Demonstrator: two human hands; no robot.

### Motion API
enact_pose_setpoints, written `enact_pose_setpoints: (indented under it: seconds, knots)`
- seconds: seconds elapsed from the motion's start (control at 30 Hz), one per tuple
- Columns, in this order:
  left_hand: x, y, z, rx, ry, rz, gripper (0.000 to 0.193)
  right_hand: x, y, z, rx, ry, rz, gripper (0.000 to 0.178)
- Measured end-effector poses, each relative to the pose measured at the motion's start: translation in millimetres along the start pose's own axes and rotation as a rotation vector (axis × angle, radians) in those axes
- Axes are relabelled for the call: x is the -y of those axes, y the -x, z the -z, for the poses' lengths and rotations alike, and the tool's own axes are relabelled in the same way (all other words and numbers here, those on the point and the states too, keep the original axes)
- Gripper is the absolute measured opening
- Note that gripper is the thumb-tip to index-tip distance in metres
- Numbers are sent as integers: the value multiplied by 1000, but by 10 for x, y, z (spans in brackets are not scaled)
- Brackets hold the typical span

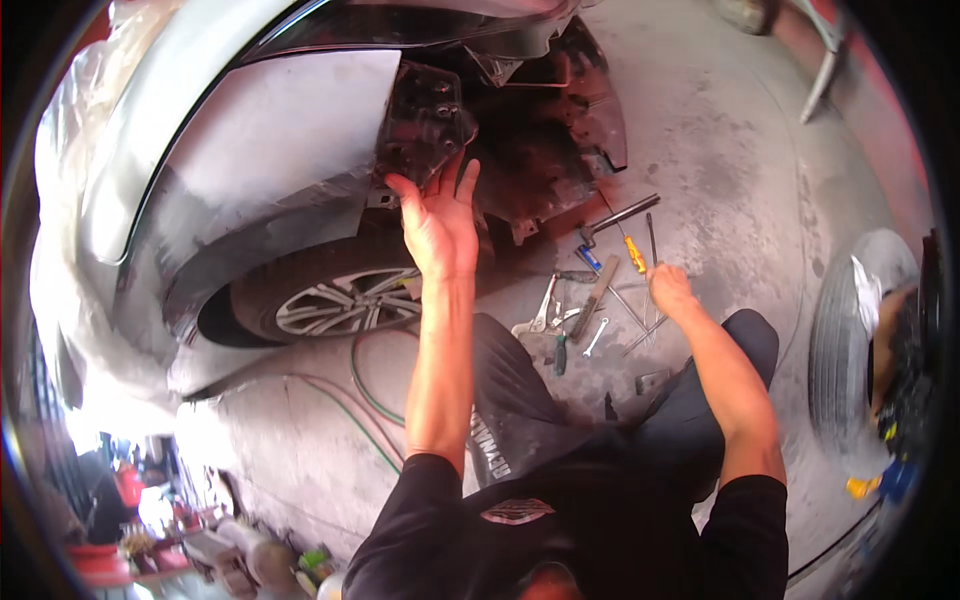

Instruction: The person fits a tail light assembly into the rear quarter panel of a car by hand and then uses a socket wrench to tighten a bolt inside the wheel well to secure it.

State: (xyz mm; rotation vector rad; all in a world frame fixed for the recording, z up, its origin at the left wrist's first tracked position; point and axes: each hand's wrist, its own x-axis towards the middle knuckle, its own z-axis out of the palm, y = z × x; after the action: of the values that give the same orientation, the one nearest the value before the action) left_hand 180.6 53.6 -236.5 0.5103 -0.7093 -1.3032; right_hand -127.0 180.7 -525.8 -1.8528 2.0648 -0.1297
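Observation:
My left hand (445, 230) reaches up to the lower edge of a dark bracket panel (425, 110) beside the car's grey fender (285, 125). Its palm shows and its fingers are apart; thumb and fingertips meet the panel's edge, some partly hidden by it. Lower and to the right, my right hand (672, 290) is closed around a slim dark rod-shaped tool (652, 238) pointing away from me. Near that hand on the floor lie a yellow-handled screwdriver (635, 255), a hammer-like tool (622, 218), a wrench (596, 337), locking pliers (545, 308) and a green-handled screwdriver (560, 355).
The car's wheel (345, 300) sits below the fender, left of my left forearm. Dark underbody parts (545, 150) hang right of the bracket. A hose (365, 385) crosses the floor. A loose tire (845, 350) stands at the right. Plastic sheeting (60, 200) covers the car's far left.

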Motion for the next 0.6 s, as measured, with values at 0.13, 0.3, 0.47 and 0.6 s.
enact_pose_setpoints:
  seconds: [0.13,0.3,0.47,0.6]
  knots:
    - [-91,5,-30,-54,-44,17,76,-97,-173,-458,402,212,248,22]
    - [-289,25,0,-45,-154,127,78,-14,-411,-278,714,378,156,30]
    - [-213,42,-54,-48,-247,153,82,49,-668,-352,727,421,314,32]
    - [-332,121,-44,-103,-247,114,71,1150,-672,536,277,-585,673,29]
